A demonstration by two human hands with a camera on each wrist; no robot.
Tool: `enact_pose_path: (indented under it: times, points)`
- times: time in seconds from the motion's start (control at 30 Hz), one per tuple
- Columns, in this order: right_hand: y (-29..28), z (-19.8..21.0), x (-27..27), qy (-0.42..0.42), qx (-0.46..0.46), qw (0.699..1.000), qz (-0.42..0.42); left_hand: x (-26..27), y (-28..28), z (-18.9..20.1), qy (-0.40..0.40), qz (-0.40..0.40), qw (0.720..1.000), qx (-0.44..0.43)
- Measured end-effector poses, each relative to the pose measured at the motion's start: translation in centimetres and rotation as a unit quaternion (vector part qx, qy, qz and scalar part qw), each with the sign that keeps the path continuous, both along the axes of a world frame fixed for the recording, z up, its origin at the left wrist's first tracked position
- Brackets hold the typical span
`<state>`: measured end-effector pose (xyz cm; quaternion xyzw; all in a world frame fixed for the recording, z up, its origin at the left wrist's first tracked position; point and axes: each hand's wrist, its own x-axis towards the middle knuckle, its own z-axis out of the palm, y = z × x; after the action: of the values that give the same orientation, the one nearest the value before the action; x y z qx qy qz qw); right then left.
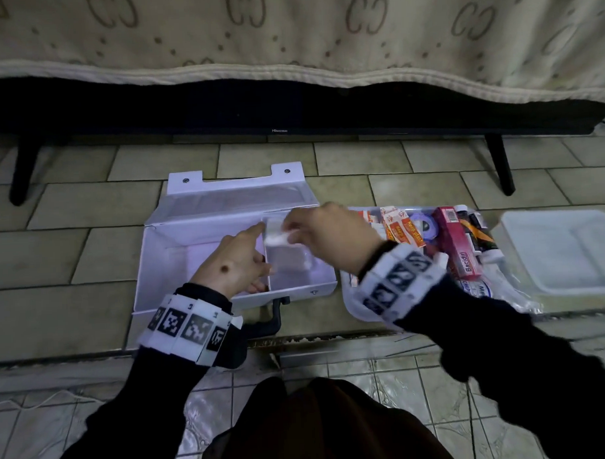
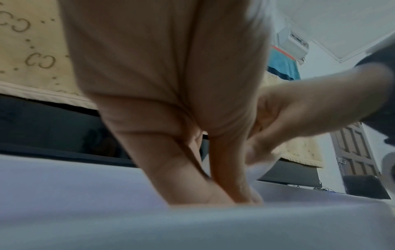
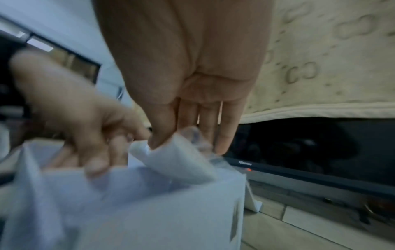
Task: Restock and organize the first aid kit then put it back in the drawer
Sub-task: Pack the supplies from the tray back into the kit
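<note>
The white first aid box [image 1: 165, 268] lies open on the tiled floor, lid [image 1: 238, 197] folded back. A divider [image 1: 265, 246] splits it into two compartments. My left hand [image 1: 264, 268] reaches into the box and pinches the divider between thumb and fingers [image 2: 230, 186]. My right hand [image 1: 292, 231] hovers over the right compartment, pinching a small white packet in clear wrap [image 1: 277, 235], also seen in the right wrist view as the packet [image 3: 181, 162] under my thumb and fingers [image 3: 162, 135]. The left compartment looks bare.
A heap of supplies [image 1: 407, 232] lies on a plastic bag right of the box, with a pink carton [image 1: 459, 244]. A white tray [image 1: 562, 251] stands further right. A television [image 1: 290, 106] under a beige blanket stands behind. The box's black handle [image 1: 273, 316] faces me.
</note>
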<state>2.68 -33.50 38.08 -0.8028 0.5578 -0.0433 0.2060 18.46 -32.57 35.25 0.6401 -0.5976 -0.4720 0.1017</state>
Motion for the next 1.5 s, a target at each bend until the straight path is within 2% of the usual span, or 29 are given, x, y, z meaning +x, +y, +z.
enact_pose_path:
  times: [0.07,0.27,0.47,0.6,0.73,0.93,1.43,1.5]
  points:
    - [-0.4,-1.1,1.5,0.111,-0.018,0.993,0.037,0.0,0.0,0.0,0.006,0.0,1.0,-0.002]
    - [0.1,-2.1,2.1,0.215,-0.021,0.974,0.066,0.2,0.1,-0.1,0.01,-0.008,1.0,-0.006]
    - [0.1,-3.8,2.8,0.24,-0.017,0.967,0.084,0.1,-0.1,0.1,0.012,-0.013,1.0,0.001]
    - [0.3,-3.1,2.7,0.235,-0.035,0.97,0.051,0.2,0.0,-0.1,0.025,-0.009,1.0,0.003]
    - [0.6,-2.5,2.7,0.3,-0.064,0.95,0.056,0.3,-0.2,-0.2,0.028,0.001,1.0,0.011]
    - [0.0,-3.1,3.4,0.334,-0.015,0.942,0.017,0.4,-0.1,-0.2,0.03,-0.002,1.0,0.007]
    - [-0.4,-3.2,1.6,0.239,0.005,0.97,0.042,0.2,-0.3,-0.4,0.022,0.012,1.0,0.011]
    - [-0.6,-3.1,1.7,0.222,-0.025,0.974,0.03,0.2,-0.4,-0.4,0.023,0.011,1.0,0.011]
